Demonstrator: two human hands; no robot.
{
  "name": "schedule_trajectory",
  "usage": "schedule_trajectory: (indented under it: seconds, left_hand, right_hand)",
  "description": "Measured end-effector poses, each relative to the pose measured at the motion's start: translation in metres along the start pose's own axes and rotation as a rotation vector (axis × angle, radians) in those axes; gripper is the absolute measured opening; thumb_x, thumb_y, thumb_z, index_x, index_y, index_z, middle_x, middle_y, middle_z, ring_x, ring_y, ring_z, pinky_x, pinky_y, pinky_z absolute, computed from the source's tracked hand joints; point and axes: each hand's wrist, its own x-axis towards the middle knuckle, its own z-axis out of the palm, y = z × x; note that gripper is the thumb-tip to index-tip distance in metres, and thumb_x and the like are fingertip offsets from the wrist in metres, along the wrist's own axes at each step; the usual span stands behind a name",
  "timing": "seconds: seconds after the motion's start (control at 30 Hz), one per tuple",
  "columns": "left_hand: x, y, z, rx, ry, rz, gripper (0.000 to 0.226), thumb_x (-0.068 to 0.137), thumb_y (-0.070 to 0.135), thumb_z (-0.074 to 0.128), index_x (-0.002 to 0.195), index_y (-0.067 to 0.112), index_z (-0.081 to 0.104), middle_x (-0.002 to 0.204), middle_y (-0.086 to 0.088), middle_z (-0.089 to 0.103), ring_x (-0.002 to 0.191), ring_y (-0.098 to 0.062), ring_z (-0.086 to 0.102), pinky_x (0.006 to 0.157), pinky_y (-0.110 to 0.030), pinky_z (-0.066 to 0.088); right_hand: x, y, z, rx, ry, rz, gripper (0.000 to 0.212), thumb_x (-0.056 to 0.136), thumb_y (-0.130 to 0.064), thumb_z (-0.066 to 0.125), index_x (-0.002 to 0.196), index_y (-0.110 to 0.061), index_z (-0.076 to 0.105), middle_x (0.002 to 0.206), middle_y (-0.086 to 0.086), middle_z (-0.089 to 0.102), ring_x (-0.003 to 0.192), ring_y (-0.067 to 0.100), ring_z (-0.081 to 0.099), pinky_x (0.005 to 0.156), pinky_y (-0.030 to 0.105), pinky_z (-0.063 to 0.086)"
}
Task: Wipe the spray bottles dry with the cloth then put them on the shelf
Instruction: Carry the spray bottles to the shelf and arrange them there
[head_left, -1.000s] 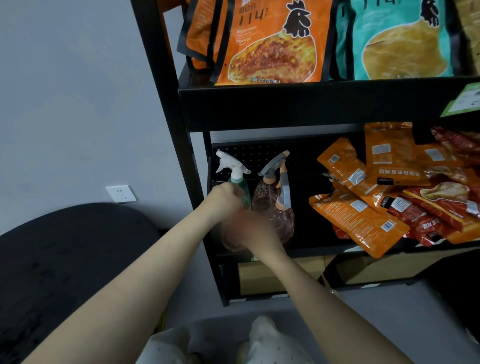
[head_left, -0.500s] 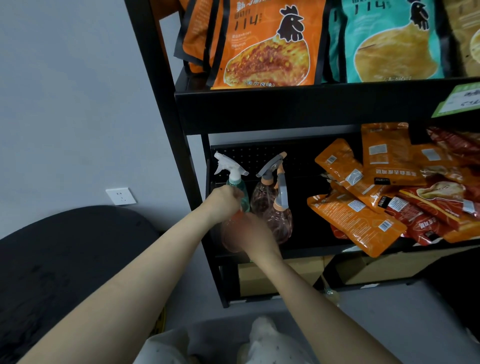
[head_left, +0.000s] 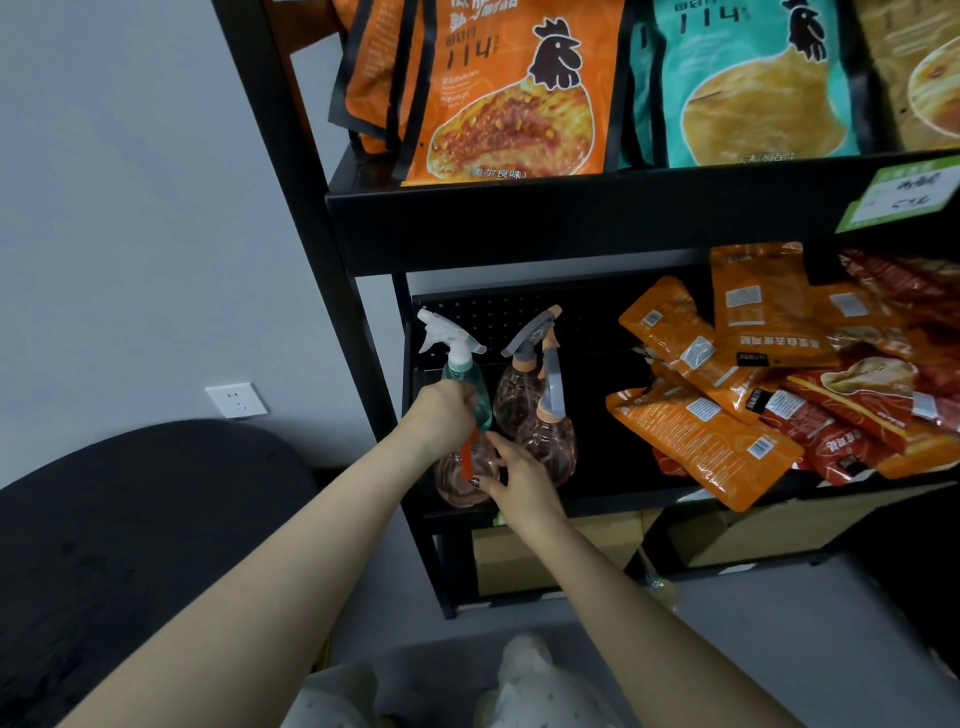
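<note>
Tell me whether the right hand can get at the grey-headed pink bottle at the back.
Probably yes. The right hand touches the front pink bottle, and the grey-headed pink bottle stands just above it, its right side and trigger head uncovered; only the teal bottle crowds its left.

Shelf (head_left: 571, 218): matt black metal w/ perforated back panel. Spray bottles: clear glossy plastic, teal one (head_left: 467, 387) (white matt trigger head), pink ones (head_left: 545, 441) at its 3 o'clock. Snack packets (head_left: 701, 441): shiny crinkled foil-type film. Wall (head_left: 130, 208): smooth, matt.
</note>
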Motion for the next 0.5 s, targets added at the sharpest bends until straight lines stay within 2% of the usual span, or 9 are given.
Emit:
schedule_trajectory:
  seconds: [0.2, 0.23, 0.33, 0.4, 0.43, 0.5]
  left_hand:
    - [0.004, 0.0, -0.002, 0.048, -0.03, 0.011, 0.036, 0.098, 0.009, 0.038, 0.131, 0.008, 0.051, 0.122, -0.017, 0.059, 0.091, -0.023, 0.058, 0.063, -0.021, 0.044]
    - [0.004, 0.003, -0.002, 0.066, -0.004, 0.047, 0.036, 0.098, 0.009, 0.038, 0.132, 0.008, 0.05, 0.122, -0.018, 0.059, 0.09, -0.025, 0.059, 0.064, -0.023, 0.046]
    - [0.009, 0.016, -0.003, 0.199, 0.107, 0.26, 0.049, 0.093, -0.001, 0.044, 0.139, 0.016, 0.043, 0.128, -0.017, 0.056, 0.101, -0.03, 0.06, 0.08, -0.034, 0.051]
    - [0.024, 0.03, -0.001, 0.301, 0.027, 0.389, 0.073, 0.084, -0.015, 0.044, 0.145, 0.024, 0.034, 0.136, -0.014, 0.05, 0.102, -0.027, 0.06, 0.077, -0.033, 0.051]
    - [0.033, 0.038, 0.0, 0.377, -0.032, 0.433, 0.081, 0.081, -0.018, 0.044, 0.147, 0.027, 0.029, 0.146, -0.011, 0.04, 0.115, -0.027, 0.055, 0.083, -0.033, 0.051]
    - [0.047, 0.054, -0.002, 0.583, -0.133, 0.5, 0.08, 0.083, -0.013, 0.049, 0.147, 0.028, 0.027, 0.159, -0.005, 0.013, 0.143, -0.026, 0.023, 0.108, -0.037, 0.035]
  right_hand:
    - [-0.003, 0.001, -0.004, 0.007, -0.012, -0.014, 0.062, 0.091, -0.021, 0.061, 0.146, -0.02, 0.032, 0.145, 0.001, 0.042, 0.13, 0.016, 0.043, 0.103, 0.028, 0.037]
    - [-0.006, 0.004, -0.005, 0.023, 0.01, -0.014, 0.062, 0.09, -0.023, 0.063, 0.145, -0.019, 0.034, 0.143, 0.001, 0.045, 0.127, 0.016, 0.046, 0.101, 0.028, 0.039]
    - [-0.018, 0.018, -0.015, 0.117, 0.22, 0.018, 0.049, 0.087, -0.022, 0.067, 0.133, -0.013, 0.051, 0.125, 0.005, 0.058, 0.104, 0.013, 0.059, 0.089, 0.029, 0.051]
    - [-0.025, 0.03, -0.023, 0.144, 0.379, 0.055, 0.04, 0.084, -0.017, 0.07, 0.121, -0.01, 0.057, 0.113, 0.002, 0.058, 0.092, 0.012, 0.059, 0.081, 0.033, 0.055]
    - [-0.026, 0.034, -0.026, 0.145, 0.426, 0.078, 0.04, 0.082, -0.015, 0.072, 0.119, -0.009, 0.057, 0.111, 0.0, 0.055, 0.092, 0.013, 0.058, 0.08, 0.035, 0.056]
    - [-0.026, 0.041, -0.032, 0.128, 0.438, 0.127, 0.047, 0.08, -0.017, 0.074, 0.122, -0.008, 0.054, 0.115, 0.003, 0.049, 0.097, 0.016, 0.056, 0.08, 0.039, 0.056]
